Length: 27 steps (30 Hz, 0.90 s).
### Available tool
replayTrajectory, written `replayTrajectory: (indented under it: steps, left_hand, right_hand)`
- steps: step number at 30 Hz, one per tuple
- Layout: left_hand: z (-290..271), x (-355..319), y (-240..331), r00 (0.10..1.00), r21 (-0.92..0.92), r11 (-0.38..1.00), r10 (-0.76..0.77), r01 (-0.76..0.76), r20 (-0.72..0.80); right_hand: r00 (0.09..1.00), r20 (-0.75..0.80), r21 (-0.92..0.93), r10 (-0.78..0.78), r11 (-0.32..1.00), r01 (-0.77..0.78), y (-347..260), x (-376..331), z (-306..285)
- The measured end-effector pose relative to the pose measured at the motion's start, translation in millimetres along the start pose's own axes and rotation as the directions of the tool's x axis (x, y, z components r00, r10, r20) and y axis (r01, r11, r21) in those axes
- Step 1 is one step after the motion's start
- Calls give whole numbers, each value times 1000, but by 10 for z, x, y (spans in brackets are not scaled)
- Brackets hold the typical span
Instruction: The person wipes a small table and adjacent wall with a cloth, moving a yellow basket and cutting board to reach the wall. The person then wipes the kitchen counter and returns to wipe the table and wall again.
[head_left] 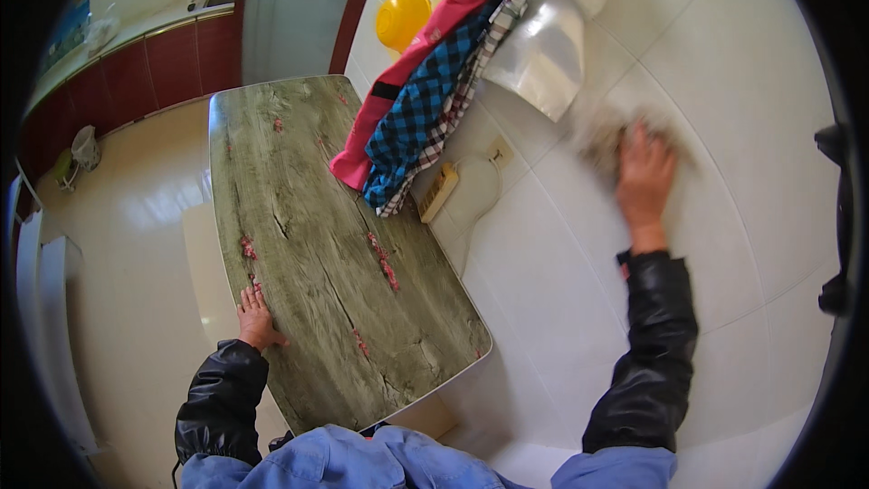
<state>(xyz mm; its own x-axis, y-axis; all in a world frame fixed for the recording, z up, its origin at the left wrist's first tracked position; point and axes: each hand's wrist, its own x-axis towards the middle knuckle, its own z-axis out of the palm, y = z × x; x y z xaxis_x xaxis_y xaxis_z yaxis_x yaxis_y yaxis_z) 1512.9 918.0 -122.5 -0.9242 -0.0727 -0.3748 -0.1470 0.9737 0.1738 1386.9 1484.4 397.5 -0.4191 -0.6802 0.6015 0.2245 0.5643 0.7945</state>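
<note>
My right hand [646, 172] is stretched out to the right, pressing a greyish-brown cloth [597, 143] against the white tiled wall [579, 244]. Motion blurs the cloth, and the hand covers part of it. On the left, my left hand [257, 321] rests on the long edge of a table [308, 226] with a green-grey wood-pattern top and reddish patches. Its fingers lie flat and apart, with nothing in them.
Pink and checked cloth items [421, 100] hang at the wall over the table, beside clear plastic sheeting [541, 54] and a yellow bowl-like object [401, 22]. A power strip [440, 193] with a cord stands near the table's edge. Red cabinets [145, 72] line the far left.
</note>
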Motion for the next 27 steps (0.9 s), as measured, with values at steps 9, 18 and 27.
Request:
replayTrajectory:
  steps: [9, 18, 27]
  left_hand:
    - [-20, -64, -12, 1000, -4, 1000, 10, -10, -28]
    - [-70, -109, 73, 999, 68, 998, -5, 8, -45]
    - [-170, -110, 200, 999, 146, 988, -49, 49, -4]
  right_hand:
    - [988, 102, 320, -112, 944, 74, -1299, 100, 712]
    - [971, -20, 721, 238, 677, -151, -1317, 1122, 1661]
    - [851, 321, 930, 415, 31, -366, -1852, 765, 2322]
